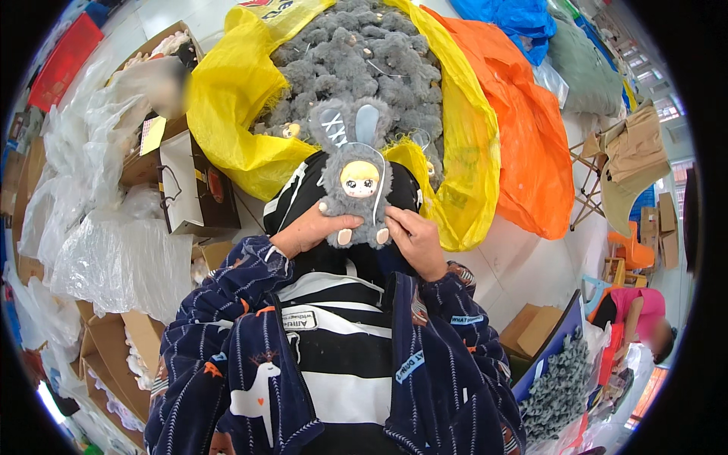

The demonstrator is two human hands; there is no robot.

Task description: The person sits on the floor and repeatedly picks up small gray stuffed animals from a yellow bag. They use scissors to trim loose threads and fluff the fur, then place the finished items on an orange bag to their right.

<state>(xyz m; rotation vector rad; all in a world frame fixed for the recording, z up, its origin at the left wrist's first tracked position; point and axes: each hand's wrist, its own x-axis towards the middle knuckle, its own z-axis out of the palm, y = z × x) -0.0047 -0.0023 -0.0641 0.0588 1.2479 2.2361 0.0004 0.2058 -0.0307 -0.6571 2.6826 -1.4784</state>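
A grey plush bunny doll (355,199) with a doll face, yellow hair and long ears is held upright over my lap. White stitching crosses one ear, and a thin white cord (381,178) hangs down its front. My left hand (315,229) grips the lower body from the left, thumb across its belly. On the other side my right hand (415,239) pinches the doll's edge near its foot with fingertips. Just beyond, a yellow woven sack (227,114) lies open, filled with many similar grey plush dolls (356,61).
An orange sack (516,129) lies right of the yellow one. On the left are clear plastic sheeting (114,258), a paper bag (182,189) and cardboard boxes (114,356). A folding stool (607,163) stands at right. Another person in pink (641,311) bends at the far right, near more grey plush (557,387).
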